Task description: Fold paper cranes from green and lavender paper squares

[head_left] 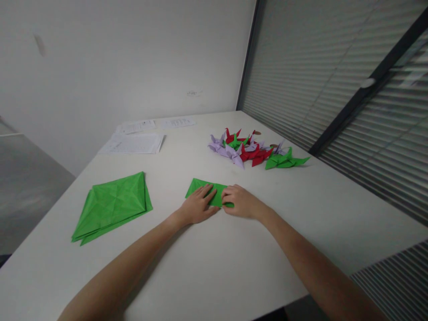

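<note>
A folded strip of green origami paper lies on the white table in front of me, its middle and right end partly covered by my hands. My left hand rests on it with the fingers spread and stretched out. At the strip's right end, the curled fingers of my right hand grip the paper's edge. Off to the left sits a stack of creased green paper sheets, apart from both hands.
Several folded paper cranes in red, lilac and green are heaped at the back right. Printed sheets lie at the back left of the table. A wall stands behind, and a window with blinds runs along the right.
</note>
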`<act>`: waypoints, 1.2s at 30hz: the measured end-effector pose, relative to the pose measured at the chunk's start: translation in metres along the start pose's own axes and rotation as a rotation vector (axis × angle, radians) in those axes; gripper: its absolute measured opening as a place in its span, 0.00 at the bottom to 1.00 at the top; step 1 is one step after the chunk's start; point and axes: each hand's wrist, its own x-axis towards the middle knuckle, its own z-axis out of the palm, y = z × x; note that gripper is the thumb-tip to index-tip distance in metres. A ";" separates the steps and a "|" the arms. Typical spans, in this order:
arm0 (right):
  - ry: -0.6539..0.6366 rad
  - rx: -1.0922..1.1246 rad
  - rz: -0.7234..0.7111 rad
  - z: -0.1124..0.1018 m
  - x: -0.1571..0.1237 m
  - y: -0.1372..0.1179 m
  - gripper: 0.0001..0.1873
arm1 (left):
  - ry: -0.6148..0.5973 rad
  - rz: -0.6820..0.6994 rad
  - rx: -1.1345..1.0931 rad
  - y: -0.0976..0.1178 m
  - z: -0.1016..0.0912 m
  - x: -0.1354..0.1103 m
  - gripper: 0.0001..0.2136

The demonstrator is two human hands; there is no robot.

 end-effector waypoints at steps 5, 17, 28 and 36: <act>0.063 -0.141 -0.045 -0.005 0.006 -0.012 0.08 | -0.020 0.011 -0.017 0.000 -0.003 0.000 0.29; 0.074 0.728 0.258 -0.025 -0.028 0.055 0.36 | -0.083 0.127 -0.169 -0.003 -0.013 -0.002 0.23; -0.199 1.032 0.290 -0.027 -0.028 0.052 0.19 | -0.071 0.297 0.026 0.025 -0.024 -0.006 0.20; 0.007 1.181 0.522 -0.007 -0.022 0.056 0.25 | -0.049 0.361 0.014 0.059 -0.012 -0.014 0.29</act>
